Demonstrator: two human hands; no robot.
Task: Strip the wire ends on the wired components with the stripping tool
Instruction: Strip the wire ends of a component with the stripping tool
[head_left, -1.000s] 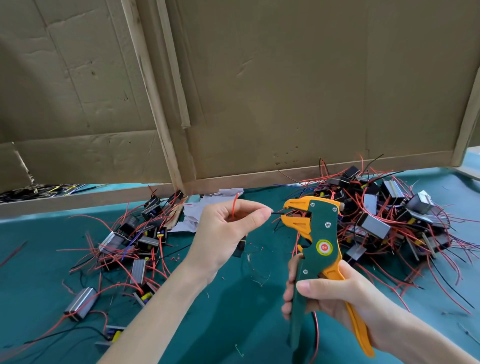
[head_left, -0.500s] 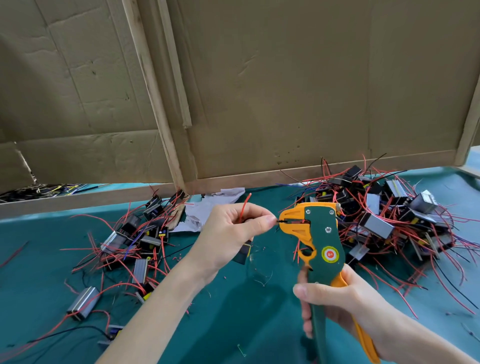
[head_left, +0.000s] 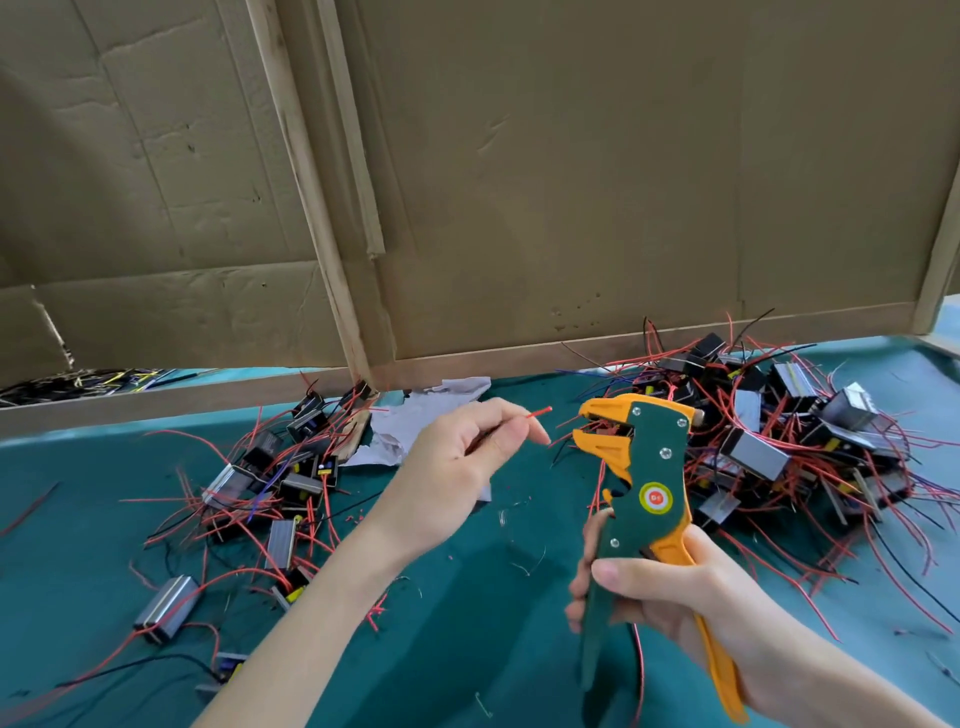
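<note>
Two hands have drawn apart: the left hand (head_left: 457, 478), at nine o'clock of the stripping tool (head_left: 649, 467), now pinches its red wire (head_left: 539, 412) clear of the jaws it fed half a second ago, which stand apart while the right hand (head_left: 665, 592) stays wrapped round the handles. Whether the tip is bared is too small to tell, so this end is done or due another bite. One heap of wired components (head_left: 779, 436) lies at three o'clock, a second heap (head_left: 275, 478) at nine, on the green cloth (head_left: 467, 654); tangled leads behind the tool could snag.
</note>
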